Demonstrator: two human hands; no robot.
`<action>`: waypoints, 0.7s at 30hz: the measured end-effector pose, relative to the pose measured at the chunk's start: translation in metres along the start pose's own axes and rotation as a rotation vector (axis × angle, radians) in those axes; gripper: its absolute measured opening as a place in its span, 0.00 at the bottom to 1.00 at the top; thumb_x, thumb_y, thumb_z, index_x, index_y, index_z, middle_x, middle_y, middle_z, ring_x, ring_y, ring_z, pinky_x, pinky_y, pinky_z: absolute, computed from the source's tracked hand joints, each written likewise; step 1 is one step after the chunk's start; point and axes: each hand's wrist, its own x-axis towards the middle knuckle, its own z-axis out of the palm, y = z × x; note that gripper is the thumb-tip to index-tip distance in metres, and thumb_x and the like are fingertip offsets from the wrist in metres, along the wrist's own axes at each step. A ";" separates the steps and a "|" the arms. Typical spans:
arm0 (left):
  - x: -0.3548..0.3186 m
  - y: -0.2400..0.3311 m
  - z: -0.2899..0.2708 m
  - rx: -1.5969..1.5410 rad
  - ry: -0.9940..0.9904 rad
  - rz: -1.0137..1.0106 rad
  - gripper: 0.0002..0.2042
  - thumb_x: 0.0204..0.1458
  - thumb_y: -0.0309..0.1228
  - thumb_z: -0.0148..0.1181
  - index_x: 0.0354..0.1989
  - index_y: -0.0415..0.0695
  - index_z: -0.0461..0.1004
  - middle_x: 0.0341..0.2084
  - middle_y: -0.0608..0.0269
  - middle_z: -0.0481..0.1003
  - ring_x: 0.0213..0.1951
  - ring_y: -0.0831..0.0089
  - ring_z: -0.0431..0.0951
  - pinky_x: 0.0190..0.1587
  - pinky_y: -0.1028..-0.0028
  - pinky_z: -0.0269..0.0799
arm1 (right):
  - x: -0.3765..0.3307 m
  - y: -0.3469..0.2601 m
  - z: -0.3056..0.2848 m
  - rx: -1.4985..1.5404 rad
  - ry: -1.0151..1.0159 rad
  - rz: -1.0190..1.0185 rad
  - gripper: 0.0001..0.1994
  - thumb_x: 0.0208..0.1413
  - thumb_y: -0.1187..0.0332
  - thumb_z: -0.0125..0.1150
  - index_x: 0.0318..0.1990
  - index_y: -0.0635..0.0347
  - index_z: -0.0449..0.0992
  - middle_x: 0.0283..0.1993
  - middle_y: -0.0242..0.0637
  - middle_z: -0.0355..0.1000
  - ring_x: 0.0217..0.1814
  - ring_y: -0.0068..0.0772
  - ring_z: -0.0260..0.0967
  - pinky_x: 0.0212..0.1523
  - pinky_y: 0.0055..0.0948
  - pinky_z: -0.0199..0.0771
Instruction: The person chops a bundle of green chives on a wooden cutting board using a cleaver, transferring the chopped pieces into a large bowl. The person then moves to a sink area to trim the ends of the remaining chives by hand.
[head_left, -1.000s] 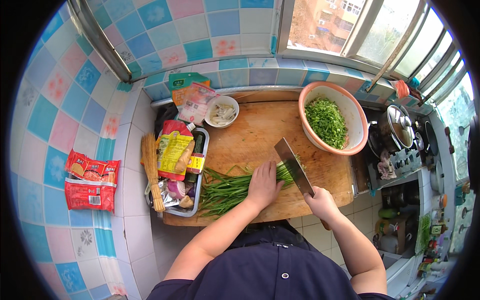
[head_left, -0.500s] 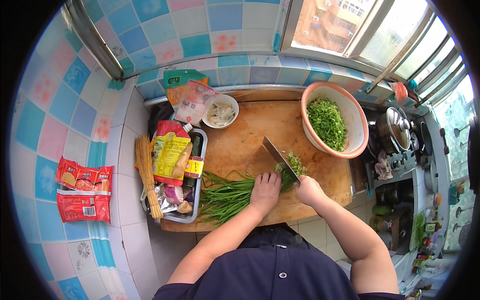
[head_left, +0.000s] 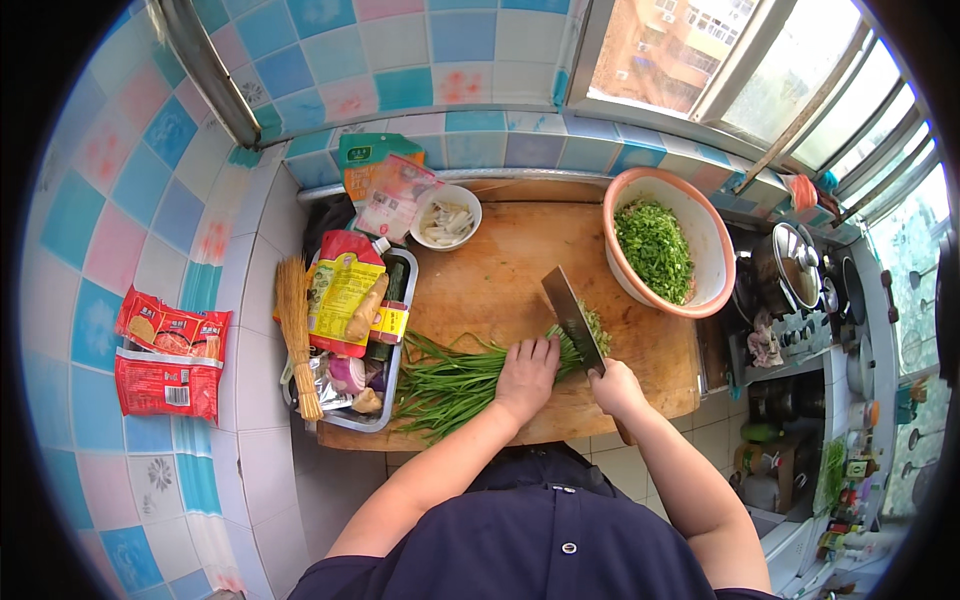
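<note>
A bundle of long green chives lies across the near part of a wooden cutting board. My left hand presses down on the bundle near its right end. My right hand grips the handle of a cleaver, whose blade stands on the chives just right of my left fingers. A small heap of cut pieces lies beside the blade. A pink bowl at the board's far right holds chopped greens.
A metal tray of packets and vegetables sits left of the board, with a bundle of dry noodles beside it. A small white bowl stands at the back. Red packets lie on the tiled counter. A stove with pots is on the right.
The cleaver has moved left along the chives and come down next to my left fingers. My left hand stayed on the bundle.
</note>
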 end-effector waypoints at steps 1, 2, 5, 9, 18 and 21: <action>0.000 -0.001 -0.002 -0.055 0.001 -0.013 0.24 0.55 0.39 0.51 0.57 0.36 0.66 0.44 0.56 0.69 0.47 0.62 0.67 0.52 0.65 0.62 | 0.002 0.002 -0.003 0.029 -0.024 -0.009 0.14 0.56 0.61 0.54 0.39 0.65 0.75 0.35 0.56 0.75 0.44 0.57 0.73 0.47 0.45 0.72; 0.000 -0.001 -0.004 -0.110 0.002 -0.024 0.25 0.55 0.40 0.52 0.57 0.36 0.66 0.45 0.56 0.69 0.47 0.61 0.67 0.52 0.64 0.62 | 0.000 0.000 -0.007 0.075 -0.064 0.027 0.14 0.56 0.61 0.54 0.39 0.66 0.75 0.34 0.55 0.75 0.43 0.56 0.73 0.47 0.45 0.72; 0.001 0.002 -0.020 -0.221 -0.070 -0.132 0.31 0.53 0.47 0.54 0.60 0.35 0.63 0.53 0.51 0.67 0.54 0.55 0.65 0.58 0.61 0.58 | -0.015 -0.015 -0.026 0.184 -0.146 0.096 0.14 0.55 0.62 0.54 0.38 0.67 0.74 0.31 0.52 0.75 0.39 0.51 0.74 0.44 0.43 0.72; -0.002 0.007 -0.026 0.061 -0.214 -0.055 0.38 0.55 0.51 0.50 0.63 0.29 0.54 0.60 0.47 0.62 0.61 0.56 0.60 0.62 0.61 0.52 | -0.028 0.002 -0.042 0.113 -0.024 -0.064 0.14 0.55 0.63 0.54 0.37 0.67 0.74 0.31 0.52 0.75 0.40 0.52 0.74 0.42 0.42 0.71; 0.003 0.010 -0.003 0.078 -0.152 -0.103 0.32 0.58 0.46 0.46 0.63 0.30 0.57 0.53 0.51 0.67 0.55 0.58 0.64 0.58 0.60 0.55 | -0.048 -0.007 -0.042 -0.093 -0.038 -0.089 0.14 0.56 0.62 0.53 0.37 0.66 0.74 0.36 0.56 0.74 0.44 0.57 0.72 0.46 0.47 0.70; 0.003 0.009 -0.001 0.094 -0.152 -0.081 0.32 0.58 0.46 0.46 0.62 0.30 0.57 0.53 0.51 0.67 0.55 0.58 0.64 0.58 0.60 0.55 | -0.039 -0.003 -0.034 -0.170 -0.037 -0.083 0.14 0.57 0.62 0.52 0.38 0.66 0.73 0.38 0.56 0.74 0.45 0.58 0.71 0.47 0.48 0.70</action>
